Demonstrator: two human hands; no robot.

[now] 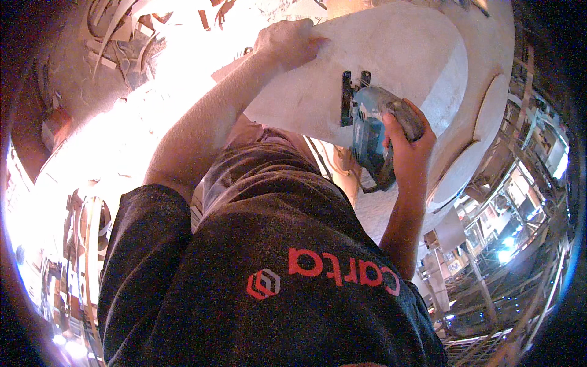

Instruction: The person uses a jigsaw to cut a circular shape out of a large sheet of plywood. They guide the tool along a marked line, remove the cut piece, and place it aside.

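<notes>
A blue-green jigsaw (369,131) with a dark handle is held in my right hand (411,136), its fingers wrapped round the grip. The jigsaw's black base plate lies against the near edge of a pale, round-ended wooden board (397,55). My left hand (290,44) is closed on the far left part of this board, with the fingers curled and partly hidden. The blade cannot be seen.
Beneath the board lies a larger pale sheet with curved cut-outs (489,110) along its right side. Curved wood offcuts (113,37) litter the floor at the far left. Stacked wood and frames (471,244) stand at the right. Glare washes out much of the left.
</notes>
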